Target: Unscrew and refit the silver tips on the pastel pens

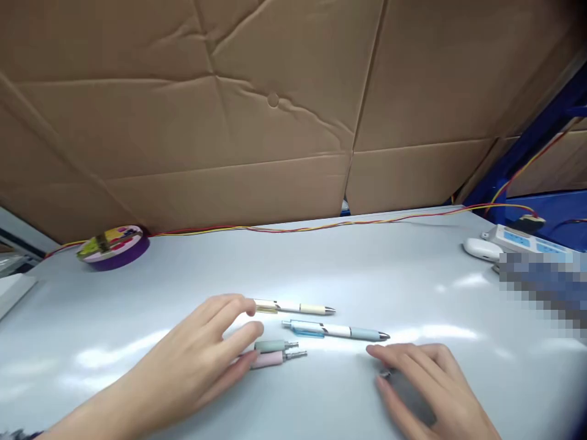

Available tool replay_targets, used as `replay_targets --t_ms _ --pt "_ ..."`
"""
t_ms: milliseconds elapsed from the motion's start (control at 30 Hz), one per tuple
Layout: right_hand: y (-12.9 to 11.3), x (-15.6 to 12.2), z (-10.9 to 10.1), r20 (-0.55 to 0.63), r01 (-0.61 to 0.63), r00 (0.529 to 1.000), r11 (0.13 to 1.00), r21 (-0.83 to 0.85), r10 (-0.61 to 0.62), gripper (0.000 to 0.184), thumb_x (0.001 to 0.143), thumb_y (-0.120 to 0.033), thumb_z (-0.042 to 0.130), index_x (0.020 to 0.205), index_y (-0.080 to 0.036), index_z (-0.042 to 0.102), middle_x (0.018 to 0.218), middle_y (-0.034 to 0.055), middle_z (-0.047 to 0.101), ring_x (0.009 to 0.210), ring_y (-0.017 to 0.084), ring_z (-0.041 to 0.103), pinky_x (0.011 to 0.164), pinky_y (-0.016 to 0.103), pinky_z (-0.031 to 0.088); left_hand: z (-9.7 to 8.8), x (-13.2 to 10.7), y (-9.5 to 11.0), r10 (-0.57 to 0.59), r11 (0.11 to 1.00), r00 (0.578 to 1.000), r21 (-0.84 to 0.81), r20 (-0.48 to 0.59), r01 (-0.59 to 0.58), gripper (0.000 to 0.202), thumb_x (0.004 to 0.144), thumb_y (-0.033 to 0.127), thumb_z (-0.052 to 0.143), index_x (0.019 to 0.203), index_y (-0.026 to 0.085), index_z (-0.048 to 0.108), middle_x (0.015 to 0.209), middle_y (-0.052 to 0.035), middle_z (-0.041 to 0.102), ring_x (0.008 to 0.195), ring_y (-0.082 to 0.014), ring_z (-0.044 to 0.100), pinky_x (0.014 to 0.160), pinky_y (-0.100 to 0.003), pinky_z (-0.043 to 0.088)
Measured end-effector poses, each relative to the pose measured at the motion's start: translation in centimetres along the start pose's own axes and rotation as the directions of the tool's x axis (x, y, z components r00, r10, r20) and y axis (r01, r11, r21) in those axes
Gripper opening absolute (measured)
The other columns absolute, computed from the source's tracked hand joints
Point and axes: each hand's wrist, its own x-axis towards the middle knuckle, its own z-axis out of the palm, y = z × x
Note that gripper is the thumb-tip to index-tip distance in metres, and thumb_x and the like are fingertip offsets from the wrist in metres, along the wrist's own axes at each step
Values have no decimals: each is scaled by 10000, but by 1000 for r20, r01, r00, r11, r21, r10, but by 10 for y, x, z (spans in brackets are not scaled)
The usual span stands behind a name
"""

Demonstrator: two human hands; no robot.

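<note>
My left hand (206,348) hovers low over the table with its fingers loosely bent and apart, its thumb beside a pink-gripped pen part (270,359). A green-gripped pen part (270,346) lies just above the pink one; both show bare metal ends pointing right. Behind the left fingertips a cream-and-white pen (293,307) is partly hidden. A blue-and-white click pen (337,330) lies whole between the hands. My right hand (426,385) rests at the right, thumb and forefinger apart, with a small silvery piece (386,372) between them. Whether they touch that piece, I cannot tell.
A roll of tape with a purple side (120,255) lies at the back left. Red and yellow wires (284,230) run along the table's back edge before a cardboard wall (220,134). At the right are a white rounded case (481,249) and a power strip (518,237).
</note>
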Motion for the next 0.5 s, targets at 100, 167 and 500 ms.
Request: replay_targets --t_ms 100,167,500 --pt "-6 1 -3 21 -38 999 999 33 37 239 840 -273 561 1077 -243 581 953 22 665 832 200 571 700 296 523 10 -36 7 12 991 992 130 -125 4 160 898 207 451 1007 216 569 1030 -81 525 926 -249 521 751 -337 439" --pt "-10 1 -4 45 -58 997 996 66 55 211 875 -253 512 1076 -248 575 960 23 658 860 201 564 725 305 517 16 -58 12 -11 983 985 179 -170 42 216 897 260 482 1098 221 552 1058 -85 522 940 -250 524 783 -343 444" --pt "-41 4 -8 -179 -42 980 975 217 82 153 868 -142 483 986 -234 514 902 40 608 867 190 597 743 305 499 13 -77 41 -239 970 969 -47 -60 237 345 889 269 470 1230 226 445 1257 -92 442 1152 -259 442 922 -355 437"
